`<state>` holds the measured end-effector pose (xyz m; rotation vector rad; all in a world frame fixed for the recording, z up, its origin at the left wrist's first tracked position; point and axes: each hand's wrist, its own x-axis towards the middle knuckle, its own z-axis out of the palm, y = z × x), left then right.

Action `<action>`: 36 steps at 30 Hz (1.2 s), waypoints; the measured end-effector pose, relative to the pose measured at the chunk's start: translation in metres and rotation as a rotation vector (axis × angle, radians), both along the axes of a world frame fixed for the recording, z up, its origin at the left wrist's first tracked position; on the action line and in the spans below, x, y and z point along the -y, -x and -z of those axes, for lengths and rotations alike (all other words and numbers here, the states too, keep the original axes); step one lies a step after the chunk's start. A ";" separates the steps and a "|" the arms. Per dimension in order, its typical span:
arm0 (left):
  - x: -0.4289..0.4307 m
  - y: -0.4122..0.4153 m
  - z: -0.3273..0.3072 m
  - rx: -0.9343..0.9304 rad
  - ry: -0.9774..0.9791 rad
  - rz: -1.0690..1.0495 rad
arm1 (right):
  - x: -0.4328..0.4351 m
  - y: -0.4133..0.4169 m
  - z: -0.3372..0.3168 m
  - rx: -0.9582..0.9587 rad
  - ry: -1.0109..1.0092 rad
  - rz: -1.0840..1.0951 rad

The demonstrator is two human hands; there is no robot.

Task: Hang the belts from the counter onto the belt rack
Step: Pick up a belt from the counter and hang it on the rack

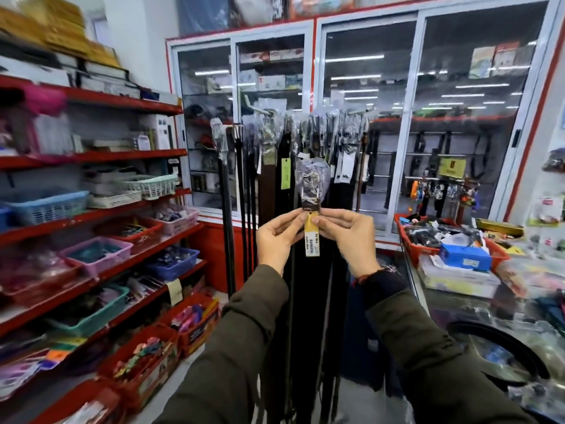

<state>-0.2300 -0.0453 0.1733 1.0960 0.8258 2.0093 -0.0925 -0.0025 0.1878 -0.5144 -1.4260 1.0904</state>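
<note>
Fingers of left hand [276,240] and right hand [348,237] pinch one belt [312,191]; red basket [411,244] holds jumbled goods.

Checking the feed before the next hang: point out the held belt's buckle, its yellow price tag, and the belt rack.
Belt buckle [311,182], head view, plastic-wrapped buckle above both hands.
Yellow price tag [312,237], head view, middle of the tag between the hands.
Belt rack [269,111], head view, a top metal arm.
</note>
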 end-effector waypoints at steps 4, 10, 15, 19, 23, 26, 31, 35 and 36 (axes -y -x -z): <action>0.000 0.030 -0.033 0.021 -0.063 -0.051 | -0.007 0.036 -0.031 -0.069 -0.004 -0.075; -0.001 0.068 -0.081 0.005 -0.117 -0.163 | -0.008 0.085 -0.084 -0.126 -0.062 -0.118; -0.004 0.093 -0.113 0.012 -0.114 -0.209 | -0.005 0.116 -0.114 -0.158 -0.069 -0.130; -0.003 0.103 -0.132 0.033 -0.118 -0.181 | -0.007 0.134 -0.129 -0.192 -0.061 -0.124; -0.004 0.108 -0.141 0.034 -0.097 -0.178 | -0.012 0.141 -0.139 -0.189 -0.022 -0.084; -0.008 0.111 -0.141 0.039 -0.076 -0.151 | -0.017 0.143 -0.140 -0.174 0.002 -0.076; -0.019 0.115 -0.135 0.050 -0.008 -0.121 | -0.026 0.146 -0.131 -0.183 0.063 -0.074; -0.036 0.116 -0.133 0.016 0.025 -0.134 | -0.038 0.146 -0.127 -0.170 0.074 -0.028; -0.042 0.115 -0.133 -0.008 0.034 -0.167 | -0.041 0.146 -0.127 -0.155 0.073 -0.022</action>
